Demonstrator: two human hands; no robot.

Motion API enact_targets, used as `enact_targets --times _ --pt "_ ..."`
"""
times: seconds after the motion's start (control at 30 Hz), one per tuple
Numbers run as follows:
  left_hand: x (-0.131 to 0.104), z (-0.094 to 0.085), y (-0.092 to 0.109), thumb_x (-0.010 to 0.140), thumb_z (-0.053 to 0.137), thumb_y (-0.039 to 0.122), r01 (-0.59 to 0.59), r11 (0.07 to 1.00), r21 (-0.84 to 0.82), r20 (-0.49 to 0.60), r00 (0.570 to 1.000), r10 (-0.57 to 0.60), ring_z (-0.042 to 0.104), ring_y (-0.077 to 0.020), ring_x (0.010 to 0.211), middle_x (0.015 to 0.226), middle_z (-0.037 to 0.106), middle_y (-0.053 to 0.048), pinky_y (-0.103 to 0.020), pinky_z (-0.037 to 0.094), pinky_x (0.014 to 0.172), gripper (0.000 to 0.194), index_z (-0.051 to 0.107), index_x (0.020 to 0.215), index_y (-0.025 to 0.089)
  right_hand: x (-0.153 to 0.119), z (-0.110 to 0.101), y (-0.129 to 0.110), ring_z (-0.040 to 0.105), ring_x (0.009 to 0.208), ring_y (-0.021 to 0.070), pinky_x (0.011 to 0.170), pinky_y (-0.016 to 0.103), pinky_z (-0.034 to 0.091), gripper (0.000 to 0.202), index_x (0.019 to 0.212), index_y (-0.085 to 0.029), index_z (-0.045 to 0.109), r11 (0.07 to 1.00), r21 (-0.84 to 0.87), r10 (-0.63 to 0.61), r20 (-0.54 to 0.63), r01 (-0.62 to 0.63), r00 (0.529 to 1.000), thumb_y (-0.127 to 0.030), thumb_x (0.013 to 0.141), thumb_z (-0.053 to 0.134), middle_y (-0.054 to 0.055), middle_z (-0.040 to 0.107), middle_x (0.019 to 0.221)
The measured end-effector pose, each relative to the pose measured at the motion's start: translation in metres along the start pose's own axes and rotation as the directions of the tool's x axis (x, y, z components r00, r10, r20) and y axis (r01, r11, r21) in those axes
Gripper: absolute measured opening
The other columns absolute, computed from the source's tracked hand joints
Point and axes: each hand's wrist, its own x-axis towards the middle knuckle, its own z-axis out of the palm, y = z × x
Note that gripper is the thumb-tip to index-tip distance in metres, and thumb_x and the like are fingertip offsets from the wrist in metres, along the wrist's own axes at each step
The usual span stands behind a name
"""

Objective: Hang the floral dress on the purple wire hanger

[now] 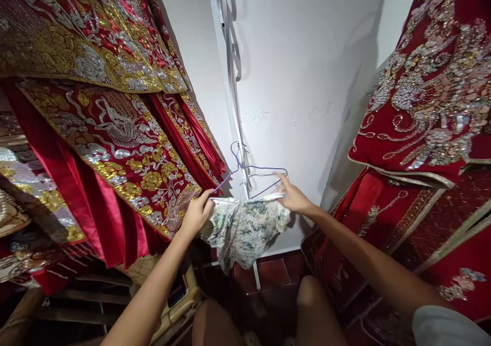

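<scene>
A thin purple wire hanger hangs by its hook near a white metal stand at the wall. Below its shoulders is a crumpled white and green patterned garment. My left hand pinches the garment's upper left edge, close to the hanger's left end. On the other side, my right hand grips the garment's upper right edge, with its fingers at the hanger's right end. The hanger's lower right part shows above the cloth; the rest is hidden.
Red embroidered garments with gold and silver hang at the left and beaded red ones at the right. A bamboo chair stands at lower left. Behind is a white wall, with red floor tiles below.
</scene>
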Motion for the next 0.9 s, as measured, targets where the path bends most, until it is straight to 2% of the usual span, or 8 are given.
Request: enact_targets --times 0.1,0.2,0.33,0.43,0.53,0.7,0.83,0.9 --pt "0.003 -0.005 0.004 0.091 0.042 0.033 -0.016 1.000 -0.007 0.001 1.000 0.016 0.062 -0.0167 0.065 0.079 0.071 -0.002 -0.026 0.045 0.068 0.036 0.066 0.111 0.017 0.022 -0.024 0.012 0.062 0.070 0.0203 0.066 0.028 0.047 0.100 0.158 -0.013 0.015 0.996 -0.046 0.073 -0.173 -0.082 0.982 -0.017 0.072 0.064 0.000 0.064 0.077" --pt "0.004 -0.008 0.012 0.093 0.040 0.034 -0.025 1.000 -0.008 -0.013 1.000 0.025 0.058 -0.0150 0.063 0.075 0.066 0.000 -0.025 0.043 0.067 0.032 0.066 0.101 0.017 0.051 -0.037 0.017 0.065 0.078 0.0235 0.071 0.031 0.050 0.092 0.151 -0.006 0.034 0.978 -0.125 0.158 -0.101 -0.170 0.982 -0.020 0.067 0.069 0.011 0.070 0.094" --pt "0.004 -0.010 0.020 0.094 0.039 0.034 -0.021 1.000 -0.021 -0.020 1.000 0.021 0.053 -0.0137 0.063 0.069 0.058 0.002 -0.024 0.039 0.064 0.028 0.061 0.088 0.019 0.076 -0.036 0.017 0.065 0.102 0.0280 0.082 0.029 0.050 0.074 0.136 -0.010 0.056 0.975 -0.159 0.152 -0.028 -0.154 0.988 -0.019 0.064 0.070 0.014 0.069 0.117" --pt "0.006 -0.016 0.025 0.094 0.039 0.036 -0.014 1.000 0.010 0.002 1.000 0.014 0.047 -0.0137 0.060 0.063 0.049 0.003 -0.025 0.037 0.062 0.030 0.054 0.074 0.020 0.078 -0.037 0.017 0.066 0.089 0.0262 0.072 0.028 0.048 0.045 0.108 -0.011 0.071 0.970 -0.176 0.182 0.069 -0.168 0.981 -0.019 0.064 0.068 0.011 0.072 0.097" --pt "0.014 -0.025 0.026 0.093 0.040 0.038 -0.018 0.996 0.083 -0.006 1.000 0.019 0.052 -0.0171 0.069 0.069 0.051 0.000 -0.028 0.041 0.069 0.031 0.051 0.070 0.021 0.068 -0.047 0.011 0.058 0.063 0.0195 0.057 0.027 0.041 0.013 0.074 -0.014 0.070 0.968 -0.178 0.217 0.225 -0.179 0.950 -0.019 0.063 0.068 0.004 0.064 0.066" --pt "0.040 -0.037 0.023 0.093 0.043 0.039 0.060 0.989 0.136 -0.111 0.993 -0.044 0.059 -0.0262 0.102 0.104 0.063 -0.010 -0.036 0.044 0.091 0.028 0.061 0.101 0.019 0.042 -0.075 -0.016 0.056 0.059 0.0165 0.051 0.026 0.040 0.014 0.063 -0.018 0.066 0.958 -0.022 0.253 0.536 -0.286 0.805 -0.024 0.055 0.075 0.001 0.064 0.065" --pt "0.054 -0.036 0.023 0.096 0.041 0.046 0.161 0.964 0.212 -0.108 0.984 -0.141 0.061 -0.0283 0.088 0.091 0.067 -0.010 -0.035 0.043 0.076 0.034 0.058 0.106 0.019 0.029 -0.092 -0.034 0.066 0.069 0.0201 0.060 0.028 0.051 0.029 0.078 -0.016 0.072 0.869 0.135 0.215 0.764 -0.477 0.609 -0.031 0.054 0.079 0.005 0.073 0.079" --pt "0.053 -0.035 0.022 0.096 0.039 0.048 0.126 0.949 0.289 -0.115 0.989 -0.096 0.060 -0.0283 0.083 0.081 0.064 -0.009 -0.034 0.041 0.071 0.034 0.057 0.091 0.019 0.027 -0.096 -0.033 0.069 0.075 0.0209 0.068 0.029 0.053 0.034 0.085 -0.014 0.074 0.853 0.201 0.144 0.796 -0.481 0.588 -0.030 0.055 0.081 0.008 0.075 0.085"
